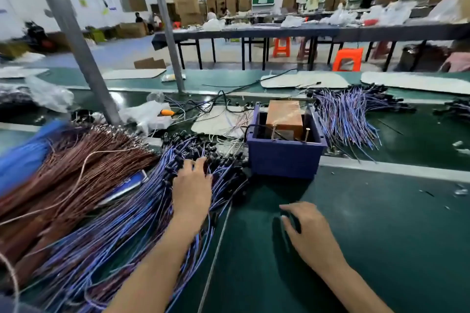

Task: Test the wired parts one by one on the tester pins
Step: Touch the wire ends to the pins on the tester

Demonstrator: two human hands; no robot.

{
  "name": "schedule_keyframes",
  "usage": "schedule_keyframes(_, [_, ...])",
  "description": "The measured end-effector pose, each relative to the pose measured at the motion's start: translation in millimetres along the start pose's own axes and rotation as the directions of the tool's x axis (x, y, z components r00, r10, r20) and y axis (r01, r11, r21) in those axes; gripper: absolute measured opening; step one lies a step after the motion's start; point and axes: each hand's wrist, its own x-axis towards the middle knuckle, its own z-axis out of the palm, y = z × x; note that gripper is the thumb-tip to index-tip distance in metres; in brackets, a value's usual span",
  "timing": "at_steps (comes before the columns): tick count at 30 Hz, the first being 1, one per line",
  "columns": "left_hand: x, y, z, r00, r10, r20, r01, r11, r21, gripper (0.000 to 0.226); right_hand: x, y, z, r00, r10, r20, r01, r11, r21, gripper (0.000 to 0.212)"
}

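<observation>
1. Green mat-covered tabletop [381, 236], filling the lower half of the frame.
2. Tester: one blue-violet plastic box [284, 160] at centre, open at the top, holding one brown block [284, 116]. Two thin upright metal pins [307, 133] stand at the front edge of the block.
3. Wired parts, near pile [127, 223]: many blue-violet leads with small black heads, fanned over the lower left of the frame, their heads lying just beside the box's left wall.
4. Wired parts, far pile [348, 114]: one similar bunch at the upper right, behind and to the right of the box.
5. One bundle of brown wires [76, 172] at the left edge, beside the near pile.
6. Left hand [192, 185]: lies on the near pile, fingers extended forward, tips touching the black heads. No single part is seen gripped.
7. Right hand [307, 228]: lower centre, over bare tabletop below the box, fingers curled inward. Dark shadow hides the palm, so whether it holds a part cannot be told.
8. The two hands are well apart.
9. Two grey metal posts [73, 40] rise at the upper left.
</observation>
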Motion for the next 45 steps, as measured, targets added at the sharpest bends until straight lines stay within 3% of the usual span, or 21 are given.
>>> schedule_keyframes(2, [10.3, -1.3, -1.4, 0.996, -0.085, 0.011, 0.086, 0.986, -0.144, 0.033, 0.7, -1.5, 3.3, 0.992, -0.08, -0.102, 0.083, 0.996, 0.026, 0.023])
schedule_keyframes(4, [16.7, -2.7, -3.7, 0.991, -0.116, -0.069, 0.098, 0.969, -0.226, 0.028, -0.6, -2.8, 5.0, 0.97, -0.161, -0.183, 0.168, 0.986, 0.021, 0.026])
schedule_keyframes(8, [-0.3, 23.9, -22.3, 0.951, 0.1, -0.292, -0.208, 0.907, -0.366, 0.025, -2.8, -9.2, -1.4, 0.907, -0.191, -0.375, 0.286, 0.934, 0.216, 0.037])
schedule_keyframes(11, [-29.4, 52.0, -27.0, 0.943, 0.288, -0.165, -0.331, 0.802, -0.497, 0.026, -6.0, -19.2, -6.9, 0.858, -0.213, -0.467, 0.375, 0.881, 0.288, 0.049])
schedule_keyframes(13, [-47.5, 64.2, -23.3, 0.928, 0.372, -0.015, -0.314, 0.76, -0.569, 0.019, -8.1, -17.7, -8.4, 0.846, -0.25, -0.471, 0.416, 0.862, 0.289, 0.051])
schedule_keyframes(15, [-57.5, 69.2, -21.0, 0.901, 0.419, 0.115, -0.263, 0.737, -0.623, 0.009, -8.6, -13.0, -8.9, 0.848, -0.286, -0.446, 0.423, 0.872, 0.246, 0.041])
schedule_keyframes(19, [-55.4, 55.6, -33.1, 0.823, 0.453, 0.343, -0.167, 0.77, -0.615, 0.007, 0.6, 5.0, -18.5, 0.857, -0.218, -0.467, 0.29, 0.953, 0.088, 0.016])
schedule_keyframes(23, [-33.6, 8.1, -71.3, 0.755, 0.402, 0.519, -0.077, 0.839, -0.539, 0.015, 9.5, 41.7, -36.9, 0.899, 0.07, -0.433, -0.046, 0.997, 0.065, 0.013])
schedule_keyframes(25, [-20.8, -15.3, -93.7, 0.765, 0.331, 0.552, -0.013, 0.865, -0.501, 0.017, 10.7, 59.0, -41.5, 0.891, 0.255, -0.375, -0.242, 0.967, 0.082, 0.011])
schedule_keyframes(27, [-12.8, -24.9, -106.0, 0.818, 0.239, 0.523, 0.127, 0.812, -0.57, 0.017, 11.2, 69.8, -43.0, 0.876, 0.372, -0.307, -0.369, 0.927, 0.069, 0.012])
schedule_keyframes(29, [-11.3, -18.1, -106.1, 0.88, 0.167, 0.445, 0.175, 0.757, -0.63, 0.018, 12.3, 71.8, -41.7, 0.879, 0.397, -0.265, -0.401, 0.915, 0.043, 0.012])
schedule_keyframes(31, [-20.5, 0.9, -100.4, 0.894, 0.195, 0.403, 0.119, 0.763, -0.635, 0.017, 12.1, 66.2, -40.4, 0.889, 0.371, -0.269, -0.366, 0.928, 0.071, 0.005])
schedule_keyframes(33, [-39.9, 30.6, -87.2, 0.798, 0.314, 0.514, 0.168, 0.704, -0.69, 0.015, 11.9, 60.9, -40.3, 0.891, 0.357, -0.278, -0.329, 0.933, 0.145, 0.014])
schedule_keyframes(35, [-63.4, 62.0, -61.6, 0.593, 0.436, 0.676, 0.287, 0.671, -0.684, 0.018, 12.7, 59.0, -42.4, 0.886, 0.364, -0.286, -0.292, 0.919, 0.266, 0.024])
schedule_keyframes(37, [-79.9, 88.3, -25.7, 0.465, 0.414, 0.782, 0.451, 0.65, -0.612, 0.028, 12.8, 55.0, -46.1, 0.898, 0.344, -0.276, -0.244, 0.908, 0.341, 0.025])
schedule_keyframes(38, [-82.6, 98.6, -11.2, 0.467, 0.352, 0.811, 0.579, 0.572, -0.581, 0.028, 12.5, 53.2, -47.2, 0.906, 0.332, -0.262, -0.225, 0.903, 0.367, 0.026])
schedule_keyframes(39, [-81.5, 107.2, -1.4, 0.492, 0.279, 0.825, 0.705, 0.428, -0.566, 0.025, 11.9, 51.7, -48.0, 0.916, 0.323, -0.24, -0.212, 0.894, 0.395, 0.026])
schedule_keyframes(41, [-69.8, 118.7, 8.6, 0.578, 0.156, 0.801, 0.81, 0.008, -0.586, 0.02, 10.7, 51.1, -51.1, 0.931, 0.299, -0.21, -0.189, 0.886, 0.424, 0.026])
schedule_keyframes(42, [-61.8, 121.2, 10.1, 0.626, 0.098, 0.774, 0.776, -0.184, -0.604, 0.021, 10.5, 52.1, -53.0, 0.935, 0.286, -0.207, -0.178, 0.888, 0.424, 0.028])
schedule_keyframes(43, [-54.2, 121.5, 10.6, 0.672, 0.045, 0.74, 0.713, -0.312, -0.628, 0.021, 10.5, 53.9, -54.7, 0.938, 0.279, -0.206, -0.171, 0.89, 0.423, 0.029])
schedule_keyframes(45, [-41.0, 119.3, 8.5, 0.739, -0.039, 0.673, 0.6, -0.417, -0.683, 0.022, 10.3, 56.7, -56.7, 0.942, 0.267, -0.202, -0.161, 0.89, 0.428, 0.033])
